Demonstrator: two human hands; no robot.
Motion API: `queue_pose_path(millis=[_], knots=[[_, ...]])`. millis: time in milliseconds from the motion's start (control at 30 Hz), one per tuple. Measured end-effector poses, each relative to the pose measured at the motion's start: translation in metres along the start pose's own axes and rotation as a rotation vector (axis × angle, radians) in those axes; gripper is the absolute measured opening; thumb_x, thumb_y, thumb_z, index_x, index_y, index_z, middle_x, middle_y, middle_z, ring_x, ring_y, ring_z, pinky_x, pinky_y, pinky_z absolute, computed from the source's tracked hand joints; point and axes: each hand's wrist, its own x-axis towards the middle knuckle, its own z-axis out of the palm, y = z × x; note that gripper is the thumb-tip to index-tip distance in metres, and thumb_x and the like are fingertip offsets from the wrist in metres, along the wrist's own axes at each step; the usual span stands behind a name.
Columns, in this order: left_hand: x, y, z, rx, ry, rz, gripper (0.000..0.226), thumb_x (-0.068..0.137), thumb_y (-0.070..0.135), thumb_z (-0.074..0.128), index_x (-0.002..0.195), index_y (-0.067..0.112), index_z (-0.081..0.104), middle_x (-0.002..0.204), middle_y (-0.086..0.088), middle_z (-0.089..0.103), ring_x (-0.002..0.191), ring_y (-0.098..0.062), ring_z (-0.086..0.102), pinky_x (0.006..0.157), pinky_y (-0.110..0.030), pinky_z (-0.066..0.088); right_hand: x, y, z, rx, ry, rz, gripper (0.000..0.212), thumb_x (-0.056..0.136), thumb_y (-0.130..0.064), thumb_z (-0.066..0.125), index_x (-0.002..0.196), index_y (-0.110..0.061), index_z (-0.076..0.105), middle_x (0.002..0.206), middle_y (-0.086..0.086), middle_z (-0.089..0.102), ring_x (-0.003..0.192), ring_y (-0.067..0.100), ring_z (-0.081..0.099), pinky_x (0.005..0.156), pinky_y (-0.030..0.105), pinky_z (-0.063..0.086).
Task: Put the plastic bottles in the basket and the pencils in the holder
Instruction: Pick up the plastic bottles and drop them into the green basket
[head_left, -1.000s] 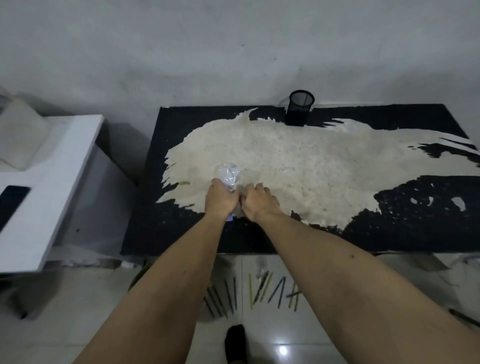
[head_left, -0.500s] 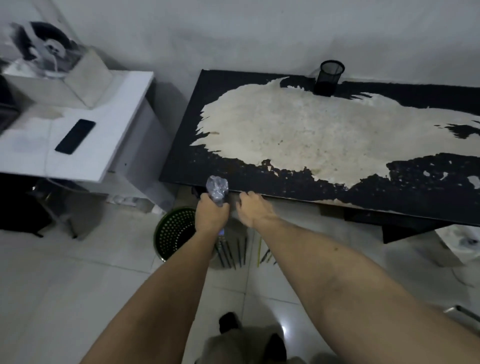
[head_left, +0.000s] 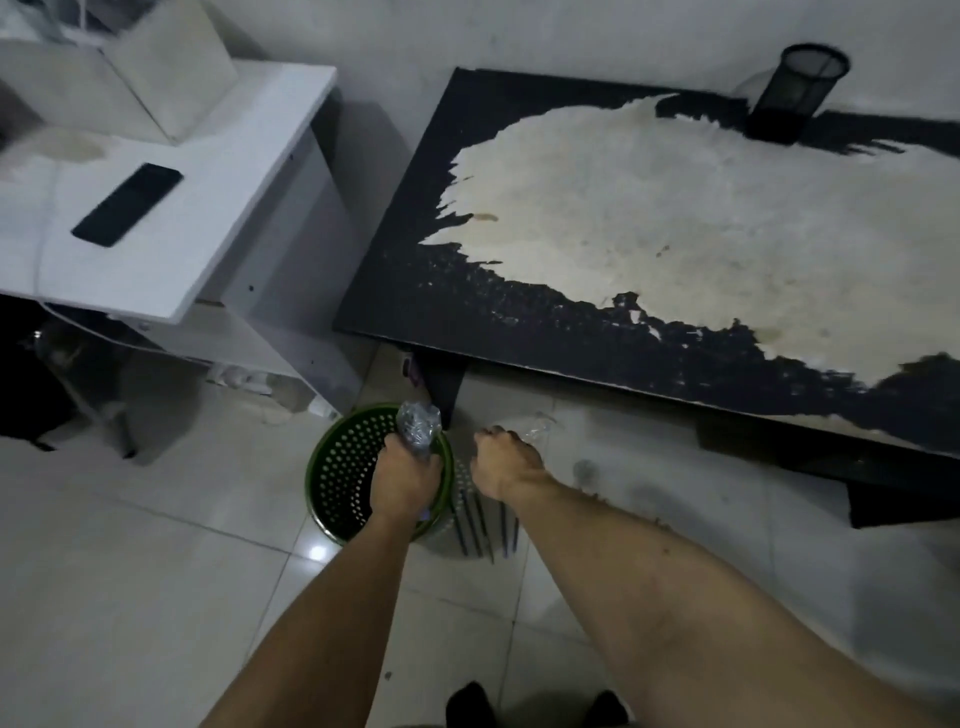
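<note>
Your left hand (head_left: 404, 480) closed around crumpled plastic bottle (head_left: 418, 427), directly above green basket (head_left: 332, 512), long axis near upright | right hand (head_left: 501, 460) just right of basket, curled on something clear, cannot tell what | pencils (head_left: 480, 525) on floor tiles beside basket | holder (head_left: 795, 98) far across worn bench (head_left: 395, 291), against wall.
</note>
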Motion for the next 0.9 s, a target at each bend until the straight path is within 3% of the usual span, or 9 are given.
queue_pose_path(millis=[133,233,300,433,500,567,767,900], knots=[[0.067,-0.044,0.055,-0.003,0.053,0.009,0.04,0.082,0.031,0.067,0.109,0.009,0.046,0.114,-0.018,0.061,0.083,-0.029,0.064,0.067,-0.031,0.052,0.072,0.017,0.065,0.033,0.002,0.008,0.043,0.096,-0.025,0.049,0.138,-0.017,0.047,0.139,0.011,0.052,0.126,0.037,0.053,0.102,0.054,0.046],[0.113,-0.077,0.092,0.016,0.094,0.034,0.046,0.082,0.031,0.067,0.115,0.006,0.047,0.118,-0.021,0.059,0.103,-0.037,0.06,0.081,-0.037,0.046,0.122,0.024,0.112,0.08,-0.004,0.003,0.051,0.099,-0.025,0.047,0.148,-0.016,0.036,0.146,0.015,0.047,0.13,0.038,0.05,0.104,0.05,0.044],[0.139,-0.099,0.114,-0.002,0.11,0.03,0.047,0.082,0.031,0.066,0.117,0.007,0.046,0.119,-0.02,0.058,0.104,-0.038,0.059,0.083,-0.037,0.048,0.15,0.026,0.142,0.115,-0.008,0.005,0.056,0.101,-0.03,0.047,0.152,-0.016,0.029,0.146,0.016,0.047,0.13,0.037,0.051,0.1,0.046,0.043],[0.182,-0.129,0.145,-0.048,0.094,-0.005,0.045,0.084,0.03,0.065,0.115,0.01,0.039,0.12,-0.022,0.055,0.106,-0.042,0.059,0.081,-0.051,0.057,0.191,0.029,0.188,0.184,0.009,-0.005,0.067,0.1,-0.038,0.05,0.156,-0.02,0.019,0.14,0.016,0.054,0.122,0.037,0.057,0.09,0.043,0.046],[0.204,-0.145,0.162,-0.004,0.107,-0.004,0.047,0.085,0.029,0.064,0.116,0.009,0.036,0.118,-0.026,0.058,0.105,-0.042,0.06,0.085,-0.047,0.056,0.207,0.03,0.209,0.185,0.026,-0.031,0.07,0.099,-0.039,0.049,0.157,-0.021,0.015,0.139,0.017,0.054,0.12,0.038,0.058,0.088,0.043,0.046],[0.225,-0.159,0.175,0.004,0.117,-0.024,0.05,0.086,0.029,0.063,0.12,0.008,0.034,0.12,-0.028,0.058,0.106,-0.042,0.06,0.084,-0.039,0.051,0.22,0.03,0.224,0.205,0.052,-0.054,0.066,0.098,-0.039,0.048,0.155,-0.021,0.019,0.136,0.017,0.055,0.116,0.038,0.059,0.087,0.043,0.047],[0.268,-0.187,0.207,0.019,0.092,-0.141,0.077,0.084,0.038,0.067,0.144,0.008,0.029,0.136,-0.024,0.049,0.121,-0.041,0.053,0.091,-0.041,0.045,0.235,0.032,0.248,0.288,0.161,-0.101,0.057,0.096,-0.037,0.044,0.146,-0.013,0.028,0.131,0.018,0.056,0.11,0.039,0.059,0.088,0.046,0.05],[0.268,-0.199,0.224,0.073,0.015,-0.15,0.062,0.088,0.038,0.063,0.137,0.004,0.047,0.134,-0.022,0.055,0.119,-0.038,0.055,0.097,-0.041,0.045,0.23,0.042,0.247,0.285,0.17,-0.144,0.052,0.1,-0.044,0.039,0.142,-0.013,0.033,0.127,0.017,0.057,0.106,0.038,0.06,0.087,0.047,0.051]])
